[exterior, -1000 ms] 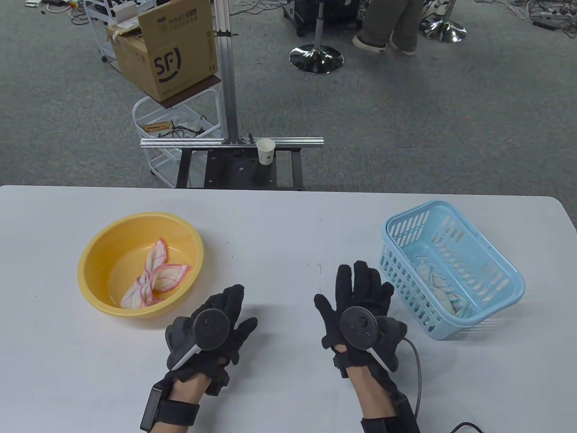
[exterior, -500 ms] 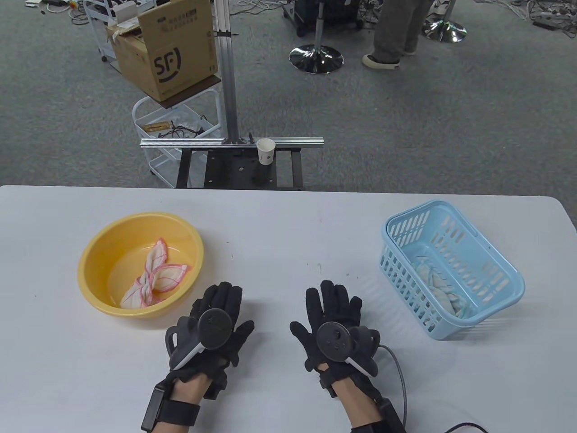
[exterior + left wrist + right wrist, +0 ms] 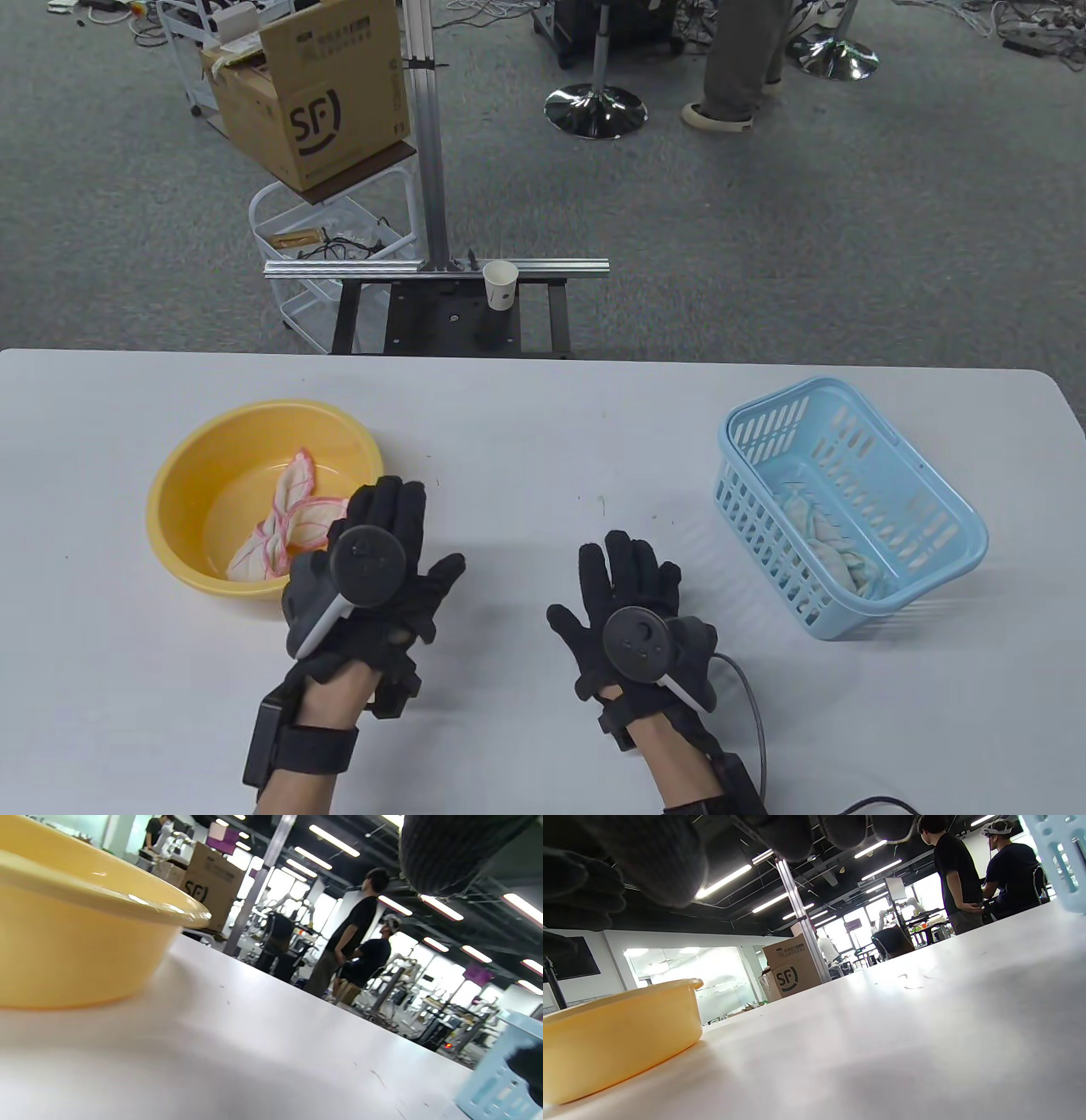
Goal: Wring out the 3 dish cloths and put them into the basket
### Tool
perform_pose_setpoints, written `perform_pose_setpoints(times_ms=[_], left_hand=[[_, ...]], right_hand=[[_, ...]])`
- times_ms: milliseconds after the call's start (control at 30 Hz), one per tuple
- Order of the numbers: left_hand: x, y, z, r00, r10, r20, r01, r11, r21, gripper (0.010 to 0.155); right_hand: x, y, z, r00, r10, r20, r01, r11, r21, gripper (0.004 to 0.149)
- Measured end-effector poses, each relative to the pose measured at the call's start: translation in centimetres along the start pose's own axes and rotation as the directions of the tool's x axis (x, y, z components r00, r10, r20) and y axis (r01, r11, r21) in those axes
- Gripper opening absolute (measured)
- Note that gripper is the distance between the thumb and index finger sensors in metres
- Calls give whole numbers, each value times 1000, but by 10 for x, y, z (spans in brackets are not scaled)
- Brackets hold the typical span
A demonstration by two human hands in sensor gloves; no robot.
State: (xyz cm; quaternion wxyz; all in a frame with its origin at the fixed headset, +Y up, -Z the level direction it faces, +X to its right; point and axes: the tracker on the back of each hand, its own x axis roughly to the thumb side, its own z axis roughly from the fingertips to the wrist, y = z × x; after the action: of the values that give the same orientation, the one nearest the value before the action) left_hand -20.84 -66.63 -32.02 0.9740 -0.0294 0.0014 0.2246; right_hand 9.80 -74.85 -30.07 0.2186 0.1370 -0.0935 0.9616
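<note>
A yellow basin (image 3: 182,475) stands on the table's left and holds twisted white cloths with pink edging (image 3: 284,522). My left hand (image 3: 386,543) hovers at the basin's near right rim, fingers straight and holding nothing. A light blue basket (image 3: 942,505) on the right holds a wrung white cloth (image 3: 836,543). My right hand (image 3: 624,577) lies spread over the table between basin and basket, empty. The basin (image 3: 72,955) fills the left of the left wrist view, and in the right wrist view the basin (image 3: 619,1031) sits low at the left.
The white table (image 3: 526,424) has bare surface between basin and basket. Beyond its far edge stand a metal frame with a paper cup (image 3: 501,284), a cardboard box (image 3: 314,93) on a cart, and a person's legs (image 3: 738,59).
My left hand has moved up and left to the basin's rim. My right hand drew back from the basket toward me, then stayed put.
</note>
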Motion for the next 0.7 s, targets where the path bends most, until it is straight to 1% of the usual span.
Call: perform_pose_setpoints(times_ms=[33,100,167,233,300,400,433,633,700], left_hand=[[-6,11,-6,1000,0,-23,0,1000,-9,99],[-20,26,-16,997,-14,-79,11,999,-38,99],[-37,36,-27,989,-30,-145,19,997,-71,98],[-57,43,-37,974,-44,-222,17,992,-125,96],[-74,46,-45,957,-49,-285,5,988,-152,93],[-98,44,-58,927,-74,-368,-4,978,-207,90],[-104,42,-62,915,-104,-391,12,973,-230,88],[-124,22,-84,875,-222,-431,63,933,-353,84],[-128,16,-91,867,-269,-421,94,916,-391,84]], right_hand=[[-1,0,0,1000,-7,-3,7,1000,0,80],[-1,0,1,1000,-12,-6,12,1000,2,80],[-1,0,1,1000,-15,-6,15,1000,2,80],[-1,0,1,1000,-19,-6,19,1000,2,80],[-2,0,2,1000,-27,-8,27,1000,-1,80],[-4,2,2,1000,-23,-12,23,1000,12,80],[-4,3,2,1000,-24,-13,24,1000,16,80],[-3,3,2,1000,-28,-2,28,999,21,79],[-2,2,3,999,-32,6,32,999,19,79]])
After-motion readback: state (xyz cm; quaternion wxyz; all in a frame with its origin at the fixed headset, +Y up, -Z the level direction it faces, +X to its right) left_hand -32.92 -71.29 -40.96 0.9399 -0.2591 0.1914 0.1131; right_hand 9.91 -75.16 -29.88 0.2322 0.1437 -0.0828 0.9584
